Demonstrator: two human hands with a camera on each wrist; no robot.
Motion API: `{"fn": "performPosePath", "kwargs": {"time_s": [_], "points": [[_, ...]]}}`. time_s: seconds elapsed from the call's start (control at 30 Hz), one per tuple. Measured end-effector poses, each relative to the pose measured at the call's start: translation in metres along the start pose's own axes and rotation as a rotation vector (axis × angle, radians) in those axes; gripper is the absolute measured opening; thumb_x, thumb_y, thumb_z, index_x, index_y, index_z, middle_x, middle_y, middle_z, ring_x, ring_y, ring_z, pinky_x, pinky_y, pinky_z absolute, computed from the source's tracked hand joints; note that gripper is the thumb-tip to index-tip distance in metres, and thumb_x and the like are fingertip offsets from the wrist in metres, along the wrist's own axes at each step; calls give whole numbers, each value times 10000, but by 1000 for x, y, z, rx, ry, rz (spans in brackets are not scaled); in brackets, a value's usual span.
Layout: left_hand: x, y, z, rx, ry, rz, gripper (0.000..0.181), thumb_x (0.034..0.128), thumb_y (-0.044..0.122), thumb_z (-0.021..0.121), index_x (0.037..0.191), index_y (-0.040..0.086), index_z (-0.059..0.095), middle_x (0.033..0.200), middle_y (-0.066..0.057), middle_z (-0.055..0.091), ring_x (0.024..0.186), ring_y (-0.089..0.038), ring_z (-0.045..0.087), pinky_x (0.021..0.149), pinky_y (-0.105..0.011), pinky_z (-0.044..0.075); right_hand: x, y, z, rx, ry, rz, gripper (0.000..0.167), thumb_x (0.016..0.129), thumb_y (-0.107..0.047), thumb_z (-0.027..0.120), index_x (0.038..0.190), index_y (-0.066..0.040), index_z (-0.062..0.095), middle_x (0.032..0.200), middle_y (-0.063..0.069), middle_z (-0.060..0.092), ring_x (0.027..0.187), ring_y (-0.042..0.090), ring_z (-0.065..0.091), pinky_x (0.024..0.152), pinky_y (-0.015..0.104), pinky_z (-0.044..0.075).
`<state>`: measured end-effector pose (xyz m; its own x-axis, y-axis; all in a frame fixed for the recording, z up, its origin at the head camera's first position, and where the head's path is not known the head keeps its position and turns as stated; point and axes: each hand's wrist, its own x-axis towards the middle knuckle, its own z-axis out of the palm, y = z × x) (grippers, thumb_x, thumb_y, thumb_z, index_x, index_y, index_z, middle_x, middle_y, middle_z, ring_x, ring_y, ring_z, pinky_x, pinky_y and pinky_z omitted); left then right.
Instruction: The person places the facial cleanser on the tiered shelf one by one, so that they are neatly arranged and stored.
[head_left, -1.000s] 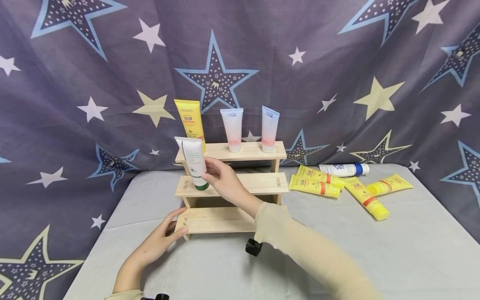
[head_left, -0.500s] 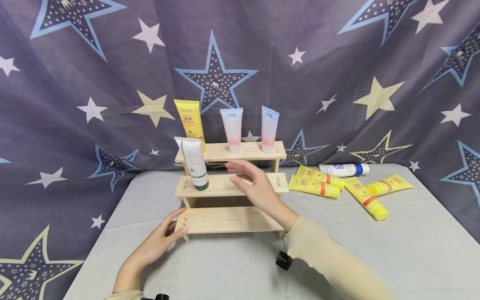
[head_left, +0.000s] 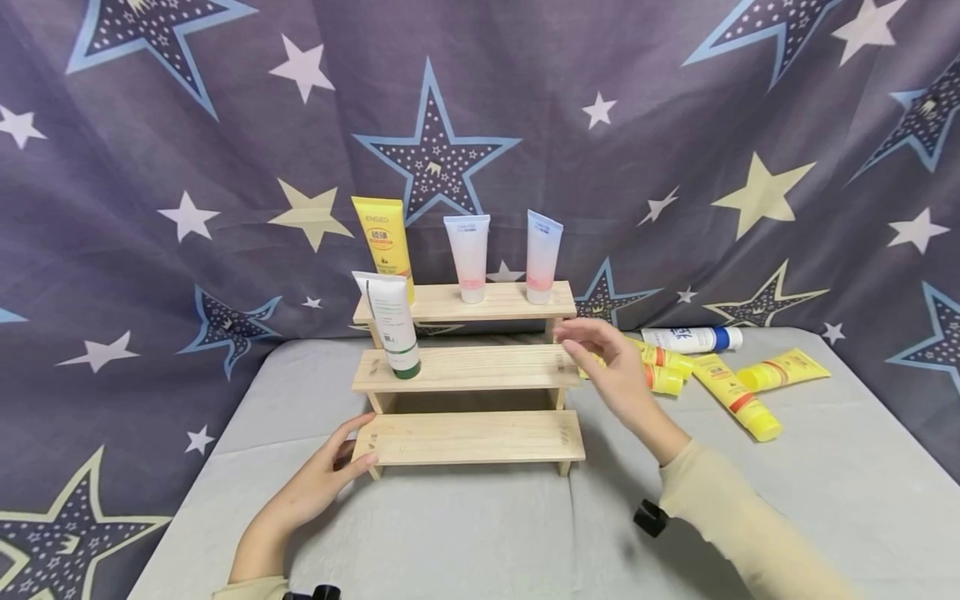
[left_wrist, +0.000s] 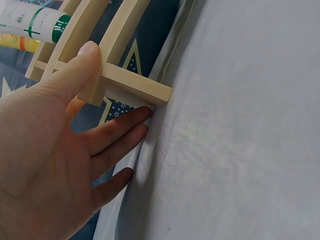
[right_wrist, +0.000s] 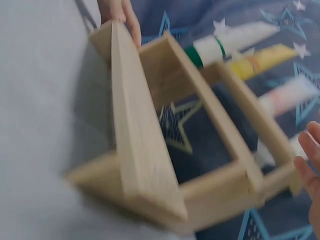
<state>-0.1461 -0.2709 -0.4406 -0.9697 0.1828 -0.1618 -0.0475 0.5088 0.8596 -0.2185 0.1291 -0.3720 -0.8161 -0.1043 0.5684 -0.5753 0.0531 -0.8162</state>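
Observation:
A three-step wooden display rack [head_left: 480, 437] stands on the table. My left hand [head_left: 311, 483] holds the left end of its lowest step, thumb at the front and forefinger at the back; in the left wrist view the other fingers [left_wrist: 115, 135] extend loosely below. A white tube with a green cap [head_left: 392, 325] stands at the left of the middle step. My right hand [head_left: 615, 375] is in the air by the rack's right side, holding nothing, fingers loosely bent. On the top step stand a yellow tube [head_left: 382, 242] and two pink-and-blue tubes [head_left: 469, 258].
Several yellow tubes [head_left: 735, 396] lie on the grey-covered table [head_left: 825, 500] right of the rack, some partly hidden by my right hand. Behind them lies a white tube with a blue cap [head_left: 686, 338]. A star-patterned curtain [head_left: 480, 100] hangs close behind the rack.
My right hand has let go of the white tube with the green cap, leaving it upright on the middle step, and has moved right past the rack's end. My left hand has stayed put.

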Motion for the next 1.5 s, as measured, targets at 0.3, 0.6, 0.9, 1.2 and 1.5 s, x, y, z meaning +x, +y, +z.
{"fn": "performPosePath", "kwargs": {"time_s": [0.3,0.6,0.9,1.2,1.5], "points": [[0,0,0,-11,-9,6,635,989,389,602,1536,284,300,1401,-247,507,1261,-345,522,1021,-597,375,-9,15,-56,-222,-30,107,223,964,14,615,1166,108,621,1122,283,648,975,86,636,837,166,479],[-1,0,-1,-3,-5,-1,643,986,399,603,1539,279,297,1400,-242,510,1269,-350,515,1025,-610,364,-7,57,-113,-483,-179,170,211,992,-107,620,1173,-7,663,1147,163,687,992,107,621,816,159,464],[2,-2,-1,-12,-1,16,628,989,398,598,1534,301,301,1400,-230,516,1273,-338,513,1041,-609,343,2,71,-141,-590,-411,328,299,977,-83,632,1224,83,611,1153,234,654,1026,340,620,884,426,501],[2,-3,1,-11,9,9,626,990,393,599,1534,291,307,1382,-230,529,1246,-332,535,1027,-597,368,6,85,-129,-746,-498,373,291,955,-75,641,1193,92,628,983,152,652,860,252,573,774,433,474],[0,-4,0,-13,5,20,620,992,386,598,1533,290,310,1375,-220,538,1245,-325,536,1031,-599,360,1,89,-110,-798,-563,438,420,1004,-150,582,1305,136,523,951,130,578,835,243,511,734,415,431]]}}
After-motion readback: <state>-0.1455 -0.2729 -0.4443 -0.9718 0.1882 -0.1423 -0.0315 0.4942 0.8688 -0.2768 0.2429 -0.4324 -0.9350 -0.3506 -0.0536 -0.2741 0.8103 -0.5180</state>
